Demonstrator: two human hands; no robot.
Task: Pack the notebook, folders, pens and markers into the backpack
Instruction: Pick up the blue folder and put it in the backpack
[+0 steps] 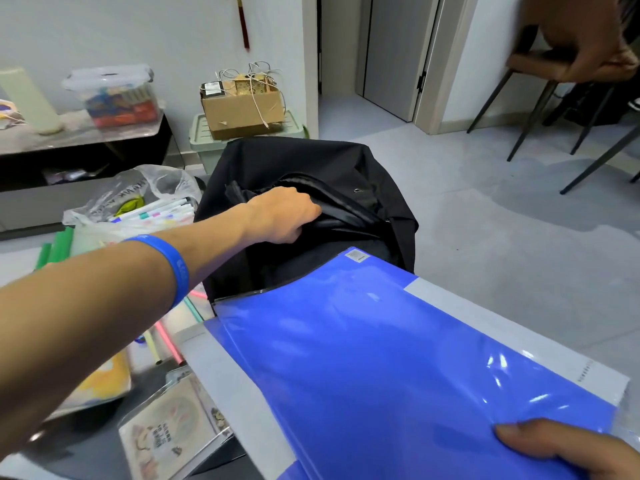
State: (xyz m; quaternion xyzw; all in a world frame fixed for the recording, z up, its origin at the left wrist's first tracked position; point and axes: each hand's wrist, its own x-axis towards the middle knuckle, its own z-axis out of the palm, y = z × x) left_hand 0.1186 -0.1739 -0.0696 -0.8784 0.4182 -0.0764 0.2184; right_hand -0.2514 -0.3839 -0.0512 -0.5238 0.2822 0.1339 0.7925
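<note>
A black backpack (pixel 311 161) stands in the middle with its top opening gaping. My left hand (pixel 284 216) reaches into that opening and grips the black inner edge, fingers hidden inside. My right hand (pixel 568 445) at the bottom right pinches the near corner of a large blue folder (pixel 398 358) in clear wrapping; its far corner points at the backpack. Left of the bag lie white markers (pixel 162 209) in a plastic bag. Pink and pale pens (pixel 169 341) lie on the table under my left arm. A wrapped notebook (pixel 169 431) lies at the bottom left.
Green rods (pixel 55 251) lie at the left. A cardboard box (pixel 242 105) sits on a green crate behind the backpack. A clear storage tub (pixel 117 95) stands on a low shelf. Another person's hand (pixel 585 36) is at the top right above chair legs (pixel 540 116).
</note>
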